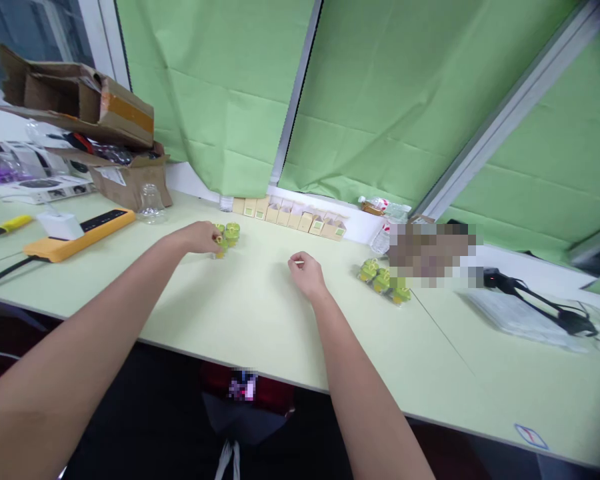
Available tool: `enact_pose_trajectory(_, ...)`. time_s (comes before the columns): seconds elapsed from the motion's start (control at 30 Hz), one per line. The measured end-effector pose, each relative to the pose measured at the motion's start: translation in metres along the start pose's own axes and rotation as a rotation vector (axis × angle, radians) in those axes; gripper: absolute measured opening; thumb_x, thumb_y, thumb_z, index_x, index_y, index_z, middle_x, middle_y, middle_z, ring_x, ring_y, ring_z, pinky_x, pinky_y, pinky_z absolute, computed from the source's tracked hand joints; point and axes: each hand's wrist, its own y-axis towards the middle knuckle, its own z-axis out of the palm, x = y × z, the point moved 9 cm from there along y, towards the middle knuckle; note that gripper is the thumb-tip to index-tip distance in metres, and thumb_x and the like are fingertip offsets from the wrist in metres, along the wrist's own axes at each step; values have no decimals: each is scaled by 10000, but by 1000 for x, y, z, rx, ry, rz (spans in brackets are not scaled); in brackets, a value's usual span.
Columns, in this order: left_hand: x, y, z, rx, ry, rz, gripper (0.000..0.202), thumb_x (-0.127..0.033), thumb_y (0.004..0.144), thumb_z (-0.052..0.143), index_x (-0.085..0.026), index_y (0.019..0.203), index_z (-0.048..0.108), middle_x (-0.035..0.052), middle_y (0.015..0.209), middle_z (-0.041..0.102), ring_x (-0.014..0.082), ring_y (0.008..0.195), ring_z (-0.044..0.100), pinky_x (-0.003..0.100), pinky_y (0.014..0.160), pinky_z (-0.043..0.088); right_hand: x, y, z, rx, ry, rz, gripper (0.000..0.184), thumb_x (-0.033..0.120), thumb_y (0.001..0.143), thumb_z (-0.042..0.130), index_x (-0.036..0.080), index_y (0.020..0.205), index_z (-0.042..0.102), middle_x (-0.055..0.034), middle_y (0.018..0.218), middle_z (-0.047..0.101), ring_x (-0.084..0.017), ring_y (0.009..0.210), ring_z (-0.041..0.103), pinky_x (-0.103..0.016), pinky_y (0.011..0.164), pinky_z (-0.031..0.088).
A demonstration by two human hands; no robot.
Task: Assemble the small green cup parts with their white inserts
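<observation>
My left hand [200, 237] reaches out over the pale green table [260, 313] and closes its fingers on a small green bottle [221, 244] at the edge of a little cluster of green bottles [230, 233]. My right hand [307, 272] rests on the table near the middle, fingers curled in a loose fist, with something small and pale at the fingertips that I cannot make out. A second group of green bottles [385, 280] stands to the right of my right hand, apart from it.
A row of small cartons [290, 215] lines the back edge under green blinds. A yellow power strip [80, 237], a glass jar [151, 203] and cardboard boxes [80, 100] sit at left. A black cable and plastic sleeve [530, 307] lie at right.
</observation>
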Motion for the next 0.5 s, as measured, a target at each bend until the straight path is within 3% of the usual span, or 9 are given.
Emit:
enact_pose_trajectory(0.07,23,2,-6,33,123,-55,331,-443,615,660,-230,850,754,52,774,710,262,792,652,291,705,426,0,1,0,3,-18,2,157,339,796,541,230,863,631,-11,852,678,-158,726,617,-281,672,464)
enact_pose_trajectory(0.17,36,6,-10,-15,161,-74,467,-478,657,628,-209,1020,745,70,901,732,269,837,662,294,718,446,0,2,-1,-13,-28,-26,148,324,796,535,227,856,630,-12,877,682,-156,736,623,-283,696,469)
enact_pose_trajectory(0.37,33,4,-5,-136,68,-95,533,-449,698,652,-172,1152,689,93,1063,702,247,869,665,306,780,492,-5,3,-2,-20,-41,-21,147,335,804,528,233,844,626,-10,865,679,-162,735,622,-282,677,463)
enact_pose_trajectory(0.5,14,-5,-20,-252,86,-63,674,-479,715,673,-174,1306,568,156,1301,574,287,986,635,403,882,495,-2,8,-21,-115,-83,-47,193,345,830,504,214,902,627,-50,973,678,-177,762,620,-327,771,479)
